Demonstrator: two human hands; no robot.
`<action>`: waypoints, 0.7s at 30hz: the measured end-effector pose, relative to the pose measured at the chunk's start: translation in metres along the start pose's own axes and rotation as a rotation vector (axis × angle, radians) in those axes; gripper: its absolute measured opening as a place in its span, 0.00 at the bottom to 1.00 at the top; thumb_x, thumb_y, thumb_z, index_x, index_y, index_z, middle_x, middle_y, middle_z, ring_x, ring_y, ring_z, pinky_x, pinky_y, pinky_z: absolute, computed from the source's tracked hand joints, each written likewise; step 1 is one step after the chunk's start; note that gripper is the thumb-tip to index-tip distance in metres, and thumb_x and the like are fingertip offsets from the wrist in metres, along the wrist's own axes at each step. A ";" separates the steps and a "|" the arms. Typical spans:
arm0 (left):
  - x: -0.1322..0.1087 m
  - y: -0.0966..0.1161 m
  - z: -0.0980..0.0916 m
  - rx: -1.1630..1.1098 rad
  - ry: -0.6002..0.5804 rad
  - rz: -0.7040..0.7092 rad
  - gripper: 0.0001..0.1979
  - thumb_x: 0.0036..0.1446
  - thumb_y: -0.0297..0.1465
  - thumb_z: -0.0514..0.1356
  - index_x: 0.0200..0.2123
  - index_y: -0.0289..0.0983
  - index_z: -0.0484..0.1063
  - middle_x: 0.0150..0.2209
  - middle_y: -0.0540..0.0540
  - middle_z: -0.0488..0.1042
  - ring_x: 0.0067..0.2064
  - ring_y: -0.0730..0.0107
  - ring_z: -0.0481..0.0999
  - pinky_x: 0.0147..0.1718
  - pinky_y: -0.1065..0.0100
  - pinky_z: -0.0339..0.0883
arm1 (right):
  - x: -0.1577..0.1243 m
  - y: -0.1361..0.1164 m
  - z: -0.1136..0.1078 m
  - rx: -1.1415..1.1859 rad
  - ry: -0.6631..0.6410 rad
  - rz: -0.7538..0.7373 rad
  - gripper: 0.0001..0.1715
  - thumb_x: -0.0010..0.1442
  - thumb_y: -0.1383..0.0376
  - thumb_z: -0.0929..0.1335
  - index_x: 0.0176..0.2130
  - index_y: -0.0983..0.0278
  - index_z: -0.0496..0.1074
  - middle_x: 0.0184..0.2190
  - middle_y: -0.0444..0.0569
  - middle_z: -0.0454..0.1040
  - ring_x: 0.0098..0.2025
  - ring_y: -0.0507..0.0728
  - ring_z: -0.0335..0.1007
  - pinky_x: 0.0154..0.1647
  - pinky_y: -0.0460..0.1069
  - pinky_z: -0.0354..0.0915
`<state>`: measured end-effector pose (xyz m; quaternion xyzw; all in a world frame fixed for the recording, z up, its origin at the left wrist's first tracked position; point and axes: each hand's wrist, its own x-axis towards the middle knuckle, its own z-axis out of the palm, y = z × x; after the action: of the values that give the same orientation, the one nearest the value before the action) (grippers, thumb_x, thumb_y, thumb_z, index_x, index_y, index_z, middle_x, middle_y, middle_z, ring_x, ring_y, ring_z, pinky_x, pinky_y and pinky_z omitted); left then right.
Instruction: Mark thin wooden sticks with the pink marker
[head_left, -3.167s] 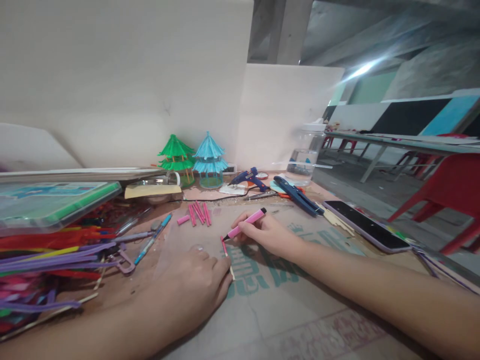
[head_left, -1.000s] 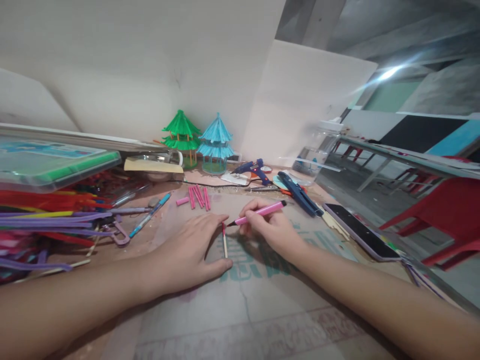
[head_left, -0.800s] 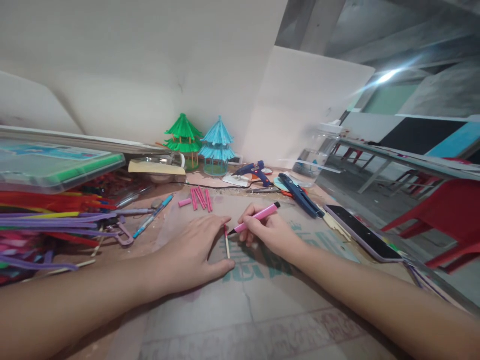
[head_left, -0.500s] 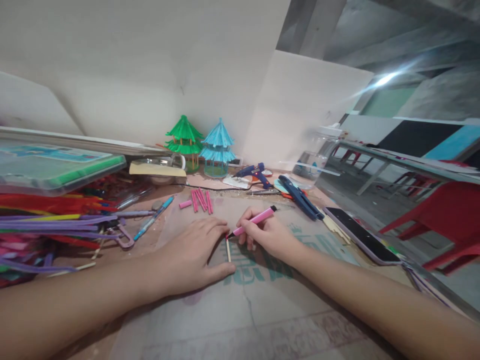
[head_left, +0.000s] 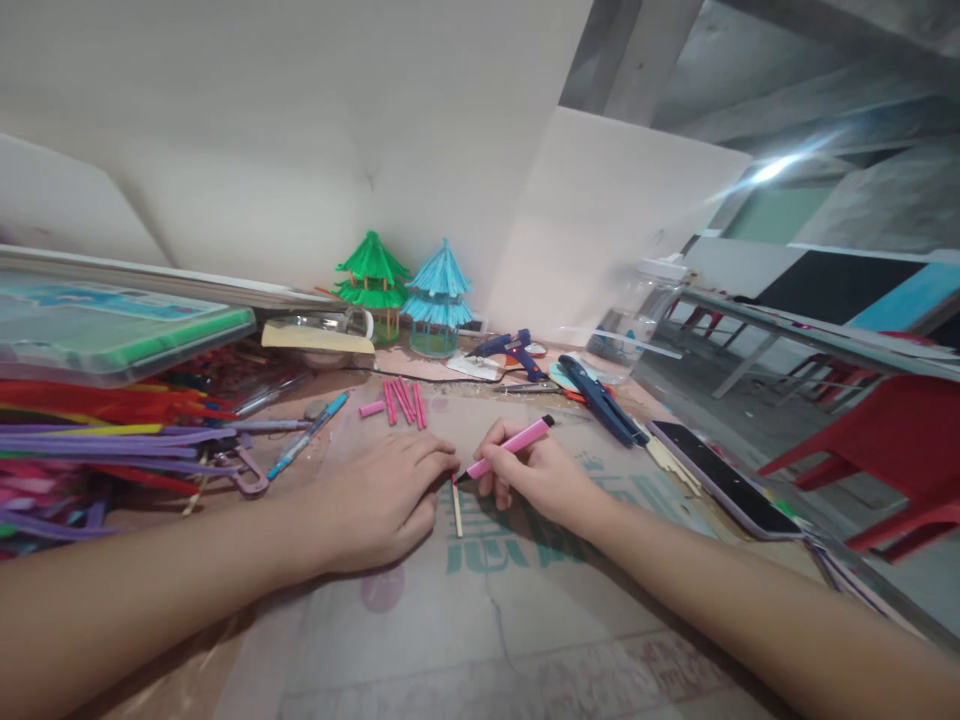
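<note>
A pink marker (head_left: pixel 517 445) is gripped in my right hand (head_left: pixel 525 470), its dark tip pointing down-left at a thin wooden stick (head_left: pixel 458 515). The stick lies on the plastic sheet, with a small pink part at its far end and bare pale wood below. My left hand (head_left: pixel 386 500) rests flat on the sheet just left of the stick, fingers stretched out and thumb drawn in. Its fingertips are at the stick's far end; whether they press on it I cannot tell. Beyond my hands lie several pink sticks (head_left: pixel 405 403) and a pink marker cap (head_left: pixel 370 409).
Green (head_left: pixel 373 270) and blue (head_left: pixel 439 290) model pavilions stand by the wall. A glue gun (head_left: pixel 514 350), dark-blue cutters (head_left: pixel 600 400) and a phone (head_left: pixel 724 480) lie to the right. Purple pipe cleaners (head_left: pixel 135 448), a blue pen (head_left: pixel 309 435) and a plastic case (head_left: pixel 120 330) are left.
My left thumb has moved back from the stick's near end, leaving that end uncovered. The marker tip remains close to the stick's far end. The view has shifted slightly.
</note>
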<state>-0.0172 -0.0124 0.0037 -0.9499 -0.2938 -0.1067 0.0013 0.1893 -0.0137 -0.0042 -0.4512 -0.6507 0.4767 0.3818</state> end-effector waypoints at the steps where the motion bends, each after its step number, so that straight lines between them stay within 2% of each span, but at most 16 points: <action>1: 0.000 0.000 0.001 -0.003 0.007 0.000 0.19 0.59 0.26 0.48 0.52 0.33 0.68 0.54 0.37 0.70 0.55 0.55 0.69 0.57 0.51 0.62 | 0.000 0.000 0.000 -0.004 0.003 -0.002 0.09 0.54 0.60 0.67 0.27 0.63 0.65 0.16 0.40 0.71 0.15 0.47 0.62 0.16 0.41 0.59; 8: -0.001 -0.001 0.003 -0.003 0.038 0.009 0.19 0.57 0.25 0.50 0.52 0.34 0.68 0.53 0.38 0.71 0.55 0.55 0.70 0.56 0.52 0.64 | -0.004 -0.004 0.000 0.002 -0.097 0.025 0.09 0.52 0.60 0.67 0.26 0.62 0.63 0.15 0.39 0.71 0.13 0.46 0.61 0.15 0.41 0.58; 14: -0.002 0.001 -0.001 0.006 0.005 -0.019 0.19 0.57 0.25 0.50 0.51 0.33 0.68 0.54 0.38 0.71 0.55 0.56 0.70 0.55 0.52 0.64 | -0.008 0.000 0.002 -0.011 -0.177 0.063 0.09 0.51 0.60 0.66 0.27 0.62 0.62 0.15 0.39 0.70 0.13 0.46 0.58 0.13 0.40 0.55; 21: -0.001 0.002 0.001 0.003 0.034 -0.009 0.18 0.58 0.25 0.50 0.51 0.34 0.69 0.53 0.39 0.72 0.54 0.56 0.70 0.55 0.52 0.64 | -0.007 -0.002 0.002 0.000 -0.085 0.023 0.11 0.53 0.58 0.67 0.27 0.62 0.63 0.15 0.39 0.70 0.13 0.47 0.60 0.15 0.41 0.57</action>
<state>-0.0173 -0.0144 0.0030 -0.9467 -0.2980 -0.1223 0.0072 0.1893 -0.0213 -0.0031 -0.4381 -0.6612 0.4996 0.3483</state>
